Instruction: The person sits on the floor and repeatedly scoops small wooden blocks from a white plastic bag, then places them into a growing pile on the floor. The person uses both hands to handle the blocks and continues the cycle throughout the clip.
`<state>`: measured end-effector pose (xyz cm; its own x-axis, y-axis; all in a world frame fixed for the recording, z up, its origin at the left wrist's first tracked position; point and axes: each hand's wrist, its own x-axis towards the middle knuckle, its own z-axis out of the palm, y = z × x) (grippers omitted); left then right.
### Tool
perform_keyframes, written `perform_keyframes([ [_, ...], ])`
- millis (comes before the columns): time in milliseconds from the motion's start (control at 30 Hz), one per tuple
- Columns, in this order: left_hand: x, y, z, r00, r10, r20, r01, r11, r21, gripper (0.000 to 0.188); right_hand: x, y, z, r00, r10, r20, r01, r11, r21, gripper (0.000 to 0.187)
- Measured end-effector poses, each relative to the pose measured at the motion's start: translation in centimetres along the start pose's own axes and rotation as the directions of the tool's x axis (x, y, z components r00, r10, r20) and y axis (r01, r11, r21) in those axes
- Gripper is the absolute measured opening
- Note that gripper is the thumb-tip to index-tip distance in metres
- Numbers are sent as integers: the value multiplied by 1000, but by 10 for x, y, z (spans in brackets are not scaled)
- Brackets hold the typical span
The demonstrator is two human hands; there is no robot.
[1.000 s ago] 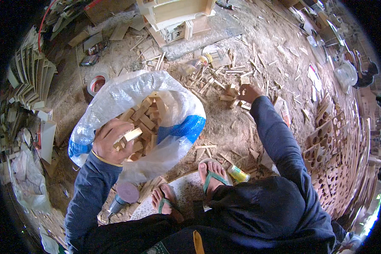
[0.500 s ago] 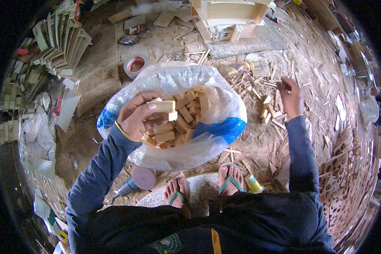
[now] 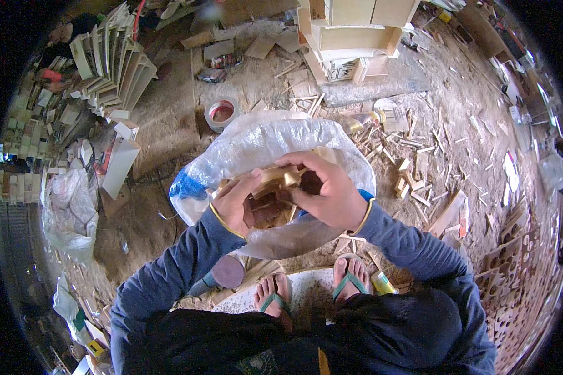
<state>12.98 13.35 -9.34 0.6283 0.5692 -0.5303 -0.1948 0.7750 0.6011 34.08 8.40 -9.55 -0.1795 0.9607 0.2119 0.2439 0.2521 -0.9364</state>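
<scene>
Sawdust floor (image 3: pixel 475 125) littered with offcuts (image 3: pixel 413 181)

Both hands are over the bag mouth, so the right hand (image 3: pixel 331 194) covers most of the small wooden blocks (image 3: pixel 275 178) and the left hand (image 3: pixel 234 206) hides the near-left ones; can't count them or tell how deep the clear plastic bag (image 3: pixel 263 137) is filled. The wooden cabinet (image 3: pixel 356 25) at the far side is cut off by the top edge. The stuff along the far-left and right rim is too bent and tiny to make out.
</scene>
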Motion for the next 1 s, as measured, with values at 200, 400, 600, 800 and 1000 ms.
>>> perform_keyframes([
  [200,0,2,-1,986,163,17,-164,968,188,46,-9,8,-9,960,279,-2,-218,754,619,35],
  [400,2,-4,9,918,390,-68,-328,845,423,45,-14,12,-18,899,411,150,-337,433,836,30],
  [600,6,-12,20,752,637,170,-504,389,771,42,-17,18,-4,911,393,121,-292,412,863,26],
  [800,-3,-14,34,790,560,249,-531,422,735,38,-17,24,3,954,292,68,-214,503,837,37],
  [1000,-4,7,-3,843,515,154,-254,130,959,22,-23,23,-17,953,257,159,-239,318,917,45],
])
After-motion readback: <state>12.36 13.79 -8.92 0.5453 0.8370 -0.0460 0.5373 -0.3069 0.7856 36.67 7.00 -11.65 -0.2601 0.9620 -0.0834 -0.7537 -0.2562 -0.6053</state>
